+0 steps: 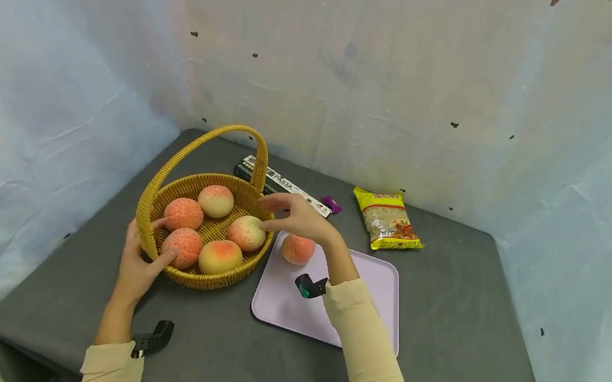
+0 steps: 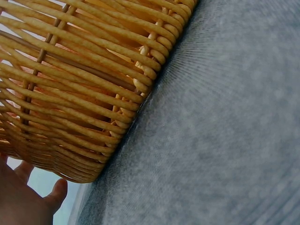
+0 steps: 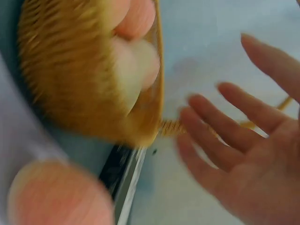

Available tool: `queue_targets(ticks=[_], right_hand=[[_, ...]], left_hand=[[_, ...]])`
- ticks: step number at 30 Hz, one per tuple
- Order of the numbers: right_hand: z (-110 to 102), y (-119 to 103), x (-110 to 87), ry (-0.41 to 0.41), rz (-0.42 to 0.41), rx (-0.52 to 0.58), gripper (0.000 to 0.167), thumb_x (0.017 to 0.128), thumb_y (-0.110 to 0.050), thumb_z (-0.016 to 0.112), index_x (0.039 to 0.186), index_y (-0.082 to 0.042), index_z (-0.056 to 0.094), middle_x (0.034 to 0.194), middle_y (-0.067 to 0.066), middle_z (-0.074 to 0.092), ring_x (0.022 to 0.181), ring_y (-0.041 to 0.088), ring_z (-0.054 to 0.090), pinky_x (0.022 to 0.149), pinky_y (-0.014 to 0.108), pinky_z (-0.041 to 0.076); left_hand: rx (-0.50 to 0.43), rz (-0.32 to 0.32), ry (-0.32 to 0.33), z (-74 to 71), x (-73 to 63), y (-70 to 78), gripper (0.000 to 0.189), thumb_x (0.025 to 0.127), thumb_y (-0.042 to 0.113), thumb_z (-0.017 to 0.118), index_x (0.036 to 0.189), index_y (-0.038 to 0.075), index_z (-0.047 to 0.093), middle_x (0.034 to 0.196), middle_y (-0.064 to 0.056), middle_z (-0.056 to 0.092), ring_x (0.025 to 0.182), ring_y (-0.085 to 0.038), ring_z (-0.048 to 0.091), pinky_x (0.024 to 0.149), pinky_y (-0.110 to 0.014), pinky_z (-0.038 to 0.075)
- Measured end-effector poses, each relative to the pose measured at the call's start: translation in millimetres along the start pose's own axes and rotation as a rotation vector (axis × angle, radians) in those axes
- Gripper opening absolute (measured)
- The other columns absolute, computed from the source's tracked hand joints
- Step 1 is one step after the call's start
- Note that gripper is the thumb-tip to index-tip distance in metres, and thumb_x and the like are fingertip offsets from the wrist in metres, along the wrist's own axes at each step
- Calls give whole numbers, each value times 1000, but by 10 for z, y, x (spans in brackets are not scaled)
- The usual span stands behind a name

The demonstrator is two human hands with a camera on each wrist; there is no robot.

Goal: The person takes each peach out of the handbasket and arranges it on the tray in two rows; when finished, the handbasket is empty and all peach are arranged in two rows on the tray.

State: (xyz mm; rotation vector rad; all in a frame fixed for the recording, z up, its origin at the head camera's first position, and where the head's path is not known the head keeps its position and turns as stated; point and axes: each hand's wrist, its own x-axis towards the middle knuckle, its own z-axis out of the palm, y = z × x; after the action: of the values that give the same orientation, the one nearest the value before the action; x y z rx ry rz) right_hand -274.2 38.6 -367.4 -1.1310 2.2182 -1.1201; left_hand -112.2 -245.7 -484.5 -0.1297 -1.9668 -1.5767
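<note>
The yellow wicker basket point(image 1: 249, 267) stands on the left of the table with several peaches point(image 1: 222, 257) inside. My left hand point(image 1: 136, 265) holds its left rim by the foot of the handle, fingers over the edge and thumb on the near side. In the left wrist view, part of that hand point(image 2: 23, 197) shows beside the woven wall. Over the basket's right rim hovers my right hand point(image 1: 302, 219), fingers spread and holding nothing, as the right wrist view confirms. Beneath its wrist, one peach point(image 1: 297, 250) lies on a lilac tray point(image 1: 291, 305).
A long pasta box point(image 1: 289, 185) lies behind the basket, with a small purple packet point(image 1: 331, 205) near its right end. Farther right is a yellow food bag point(image 1: 387, 221). Patterned cloth point(image 1: 384, 85) hangs behind the grey table point(image 1: 466, 341).
</note>
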Motion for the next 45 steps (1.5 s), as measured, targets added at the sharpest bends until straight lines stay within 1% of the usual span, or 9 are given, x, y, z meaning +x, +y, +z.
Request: queue_targets(ticks=[5,9,13,15,23,29,33,36,45], right_hand=[[145,-279,254,-267,32,-76,45,94,-19,69,135,-2,60,129,18,63,114,24,61,90,27,49],[310,-463,419,-388,104,-120,47,94,-22,70,134,0,60,131,18,62,107,17,59,84,29,51],[493,-623,554,-424,230,-207,51,93,-28,71,136,-3,59,133,11,57,93,14,54,83,40,52],[580,-685,614,-434,274,-266,52,92,-31,71,136,-6,59,134,7,54,93,13,51,84,41,51],[794,-832,868,-525,386,-422,39,85,-28,80,118,-12,68,111,-7,60,97,11,56,77,34,53],[822,-737,1037,-689,467,-492,27,83,-24,77,107,-16,67,109,-6,57,98,13,54,76,35,52],[852,-615,1102,-765,498,-532,34,81,-27,81,112,-21,68,118,-8,56,105,12,51,84,31,48],[866,-573,1144,-786,522,-547,43,79,-30,84,117,-23,66,125,-10,56,112,10,50,89,29,46],[884,-628,1208,-813,673,-440,49,76,-22,88,120,-23,65,132,-9,54,115,10,49,82,28,50]], left_hand=[[-14,-1,14,-5,-3,-13,54,77,-15,69,129,-16,54,155,-30,25,144,-19,23,111,-63,12],[-1,-1,21,-19,6,-16,53,77,-15,70,129,-16,54,153,-32,26,144,-25,23,111,-61,14],[28,-18,22,-44,20,-12,55,77,-15,70,130,-15,55,151,-25,30,141,-40,22,111,-48,20],[34,-21,23,-56,27,-17,55,77,-15,70,130,-15,55,151,-23,32,140,-44,22,110,-45,21],[30,-15,24,-77,40,-36,56,76,-16,71,130,-14,55,152,-30,28,142,-22,25,110,-44,20],[26,4,17,-53,35,-41,56,76,-17,71,130,-15,55,148,-33,31,140,-33,26,105,-31,25],[19,12,15,-30,30,-29,56,76,-18,70,129,-15,54,147,-34,31,138,-45,24,105,-31,25],[9,15,15,-12,18,-19,55,76,-17,71,129,-16,54,147,-34,30,138,-45,24,105,-32,25],[-7,44,3,-8,-1,-40,56,75,-19,70,128,-17,54,146,-36,32,140,-19,28,105,-29,26]])
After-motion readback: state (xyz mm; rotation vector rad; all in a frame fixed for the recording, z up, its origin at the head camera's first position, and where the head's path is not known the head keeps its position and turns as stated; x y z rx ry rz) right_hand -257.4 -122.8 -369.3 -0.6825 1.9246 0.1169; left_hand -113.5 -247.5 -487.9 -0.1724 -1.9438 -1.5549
